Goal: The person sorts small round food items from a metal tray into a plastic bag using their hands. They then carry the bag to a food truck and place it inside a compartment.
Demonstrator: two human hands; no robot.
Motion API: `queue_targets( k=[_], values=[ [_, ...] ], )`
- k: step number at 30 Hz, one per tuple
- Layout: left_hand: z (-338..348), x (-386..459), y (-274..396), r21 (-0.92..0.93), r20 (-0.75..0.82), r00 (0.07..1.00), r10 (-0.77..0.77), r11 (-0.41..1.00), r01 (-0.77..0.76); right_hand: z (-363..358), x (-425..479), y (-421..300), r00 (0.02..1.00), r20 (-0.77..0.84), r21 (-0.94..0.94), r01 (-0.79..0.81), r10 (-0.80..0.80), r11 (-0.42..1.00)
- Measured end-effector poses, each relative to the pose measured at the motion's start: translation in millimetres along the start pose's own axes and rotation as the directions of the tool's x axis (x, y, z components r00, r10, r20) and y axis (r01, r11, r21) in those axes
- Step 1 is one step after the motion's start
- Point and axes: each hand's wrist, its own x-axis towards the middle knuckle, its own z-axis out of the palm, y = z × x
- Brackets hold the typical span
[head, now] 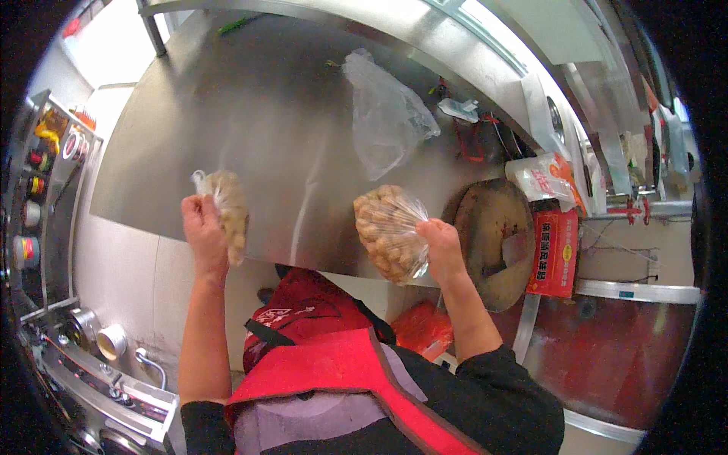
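Observation:
My left hand [203,230] grips the gathered neck of a clear plastic bag of pale tan food pieces [228,207], held up over the near left edge of the steel table [273,153]. In my right hand [446,244] is the twisted neck of another clear bag of rounded tan pieces [389,233], above the table's near edge. The two bags are apart. What the pieces are, I cannot tell. A crumpled translucent plastic bag [387,119] lies on the table beyond my right hand.
To the right stands a round wooden chopping block [492,227], with a red box [553,253] and a white-orange plastic pack [543,179] beside it. A green vegetable piece [232,27] lies at the far left. Jars [31,213] line the left shelf.

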Motion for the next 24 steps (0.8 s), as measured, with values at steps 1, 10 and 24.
queue_targets(
  k=[1,10,24],
  values=[
    [16.9,12.0,-7.5,0.103,0.024,0.998,0.064,0.993,-0.066,-5.5,-2.3,0.2,0.999,-0.038,-0.01,0.001,-0.001,1.0],
    [181.7,-10.9,14.7,0.553,0.717,0.641,0.273,0.337,-0.762,-64.7,3.2,20.8,0.979,-0.204,0.087,0.046,-0.027,0.995],
    [221.4,35.9,63.9,-0.182,0.702,0.656,0.277,0.961,-0.21,-21.0,62.9,-40.6,0.764,0.079,-0.409,0.611,-0.641,0.678]
  ],
)
